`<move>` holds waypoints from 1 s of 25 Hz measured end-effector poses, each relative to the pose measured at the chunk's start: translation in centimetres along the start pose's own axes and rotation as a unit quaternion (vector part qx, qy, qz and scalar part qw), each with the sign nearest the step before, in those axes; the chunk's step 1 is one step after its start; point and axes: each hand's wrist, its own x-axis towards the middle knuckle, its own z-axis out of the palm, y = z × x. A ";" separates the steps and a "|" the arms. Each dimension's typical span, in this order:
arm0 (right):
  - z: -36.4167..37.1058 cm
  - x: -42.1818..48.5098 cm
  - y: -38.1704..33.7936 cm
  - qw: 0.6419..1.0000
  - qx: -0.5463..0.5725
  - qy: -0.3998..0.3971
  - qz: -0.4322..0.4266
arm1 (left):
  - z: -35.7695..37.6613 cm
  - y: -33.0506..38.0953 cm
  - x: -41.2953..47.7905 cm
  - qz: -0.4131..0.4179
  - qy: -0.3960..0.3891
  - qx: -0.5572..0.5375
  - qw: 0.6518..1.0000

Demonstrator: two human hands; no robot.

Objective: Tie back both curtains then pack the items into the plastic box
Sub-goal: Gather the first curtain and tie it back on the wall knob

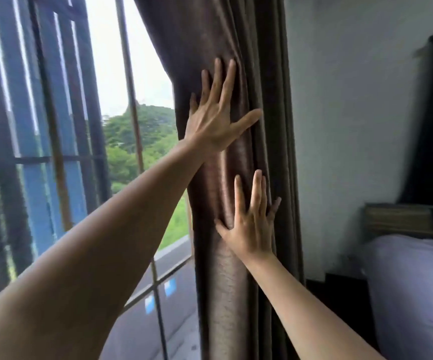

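A dark brown curtain (210, 35) hangs gathered in folds at the right side of the window. My left hand (216, 118) lies flat on it with fingers spread straight, about halfway up the frame. Lower down, my right hand (251, 227) also presses flat on the folds, fingers straight and pointing up. Neither hand holds anything. No tie-back and no plastic box is in view.
The window (111, 74) with dark metal bars (54, 126) fills the left half, trees beyond it. A pale wall (353, 100) stands right of the curtain. A bed with a white pillow (412, 281) and a wooden headboard (402, 219) sits at the lower right.
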 end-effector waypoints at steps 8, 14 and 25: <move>5.3 2.8 12.4 0.998 -0.021 -0.025 0.059 | 11.6 1.4 6.1 0.003 0.006 -0.007 1.000; 12.3 7.1 19.0 0.997 -0.026 -0.062 0.044 | 20.6 0.6 12.0 -0.028 -0.020 0.040 0.999; 22.0 12.4 25.4 0.996 -0.032 -0.080 0.011 | 31.2 -2.8 18.1 -0.032 -0.042 0.070 0.996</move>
